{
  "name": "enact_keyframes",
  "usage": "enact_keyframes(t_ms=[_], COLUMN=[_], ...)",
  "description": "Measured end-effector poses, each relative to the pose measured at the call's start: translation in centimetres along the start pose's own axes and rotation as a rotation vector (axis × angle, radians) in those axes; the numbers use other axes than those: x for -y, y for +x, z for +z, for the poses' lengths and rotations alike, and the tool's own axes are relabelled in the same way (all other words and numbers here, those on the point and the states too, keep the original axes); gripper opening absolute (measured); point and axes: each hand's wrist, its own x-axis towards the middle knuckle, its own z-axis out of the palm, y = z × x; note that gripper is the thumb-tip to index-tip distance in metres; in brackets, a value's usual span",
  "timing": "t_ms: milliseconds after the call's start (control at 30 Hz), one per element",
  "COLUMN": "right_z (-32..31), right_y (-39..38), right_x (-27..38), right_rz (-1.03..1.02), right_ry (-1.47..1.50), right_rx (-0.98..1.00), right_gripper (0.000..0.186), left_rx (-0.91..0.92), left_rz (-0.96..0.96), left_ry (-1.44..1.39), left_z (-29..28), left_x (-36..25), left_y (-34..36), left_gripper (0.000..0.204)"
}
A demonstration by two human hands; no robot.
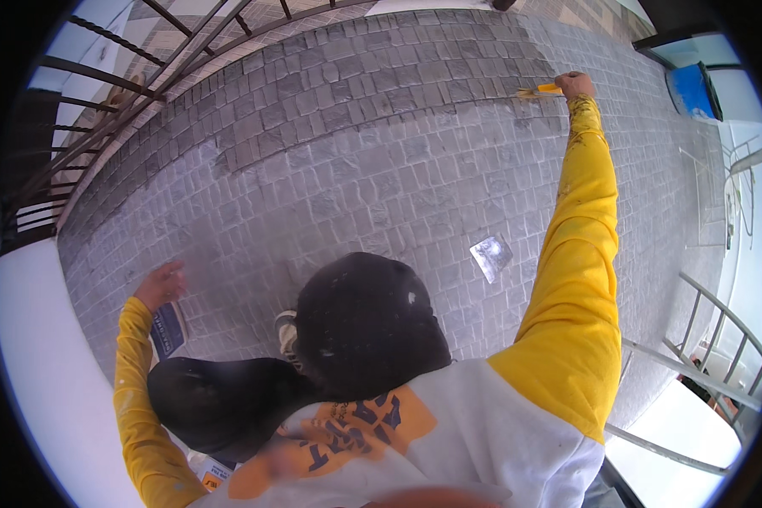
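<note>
The right hand [575, 84] is stretched far up the stone-block wall [356, 186], its fingers closed around a yellow-handled brush [540, 90] whose bristles touch the stones near the wall's upper edge, right where the darker stones meet the paler grey ones. The left hand [162, 286] sits low at the wall's left side, fingers loosely spread, just above a blue-and-white container [168, 330]; I cannot tell whether it grips anything. A small shiny square plate [490, 256] is set lower on the wall.
</note>
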Motion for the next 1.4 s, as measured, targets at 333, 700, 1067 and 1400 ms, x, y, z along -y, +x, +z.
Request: enact_keyframes(t_ms=[333, 700, 1067, 1400], right_z=[2.8, 1.5, 9.0, 10.5], right_y=[-1.5, -2.8, -11.0, -13.0], right_x=[2.1, 4.9, 13.5, 19.9], right_rz=[-0.183, -0.151, -0.199, -0.295], right_ry=[-0.363, -0.145, 0.804, -0.065], right_rx=[-0.159, -0.168, 0.435, 0.038], right_gripper=[0.034, 0.035, 0.034, 0.046], left_rx=[-0.029, 0.009, 0.004, 0.043], left_rz=[-0.02, -0.002, 0.038, -0.015], left_ry=[-0.007, 0.025, 0.089, 0.126], left_z=[0.1, 0.4, 1.2, 0.7], left_x=[0.0, -0.9, -1.9, -1.5], left_y=[-0.5, 0.1, -0.3, 0.9], left_gripper=[0.06, 0.063, 0.065, 0.068])
